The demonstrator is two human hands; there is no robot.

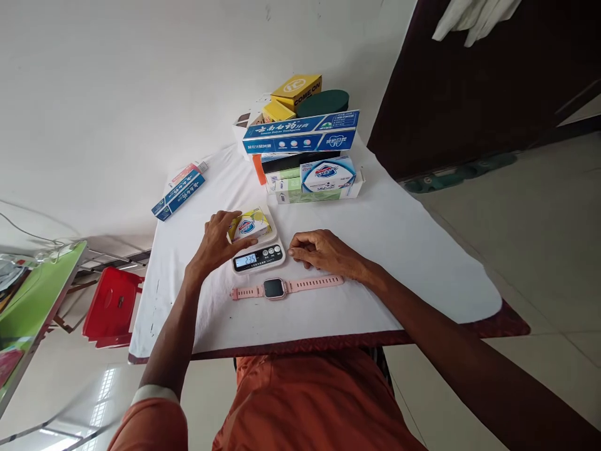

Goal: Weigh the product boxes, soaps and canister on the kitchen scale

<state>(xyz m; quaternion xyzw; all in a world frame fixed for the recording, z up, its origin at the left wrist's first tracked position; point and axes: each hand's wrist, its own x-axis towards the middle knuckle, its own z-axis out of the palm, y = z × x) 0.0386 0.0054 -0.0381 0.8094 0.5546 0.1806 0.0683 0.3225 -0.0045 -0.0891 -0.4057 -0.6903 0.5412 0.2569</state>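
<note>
A small white kitchen scale (260, 255) sits on the white table (399, 250), its display lit with digits. On its platform lies a yellow soap box (248, 225). My left hand (216, 243) grips the left side of that box, thumb along its front edge. Just right of the scale, my right hand (323, 249) rests on the table with its fingers curled down and nothing in them. A pink smartwatch (276, 289) lies flat in front of the scale, strap stretched out left and right.
A stack of boxes stands at the table's far end: a blue toothpaste box (300, 133), a white soap box (327, 175), a yellow box (297, 89), a green round lid (323, 102). Another blue toothpaste box (179, 195) lies far left. A red stool (113, 305) stands left of the table.
</note>
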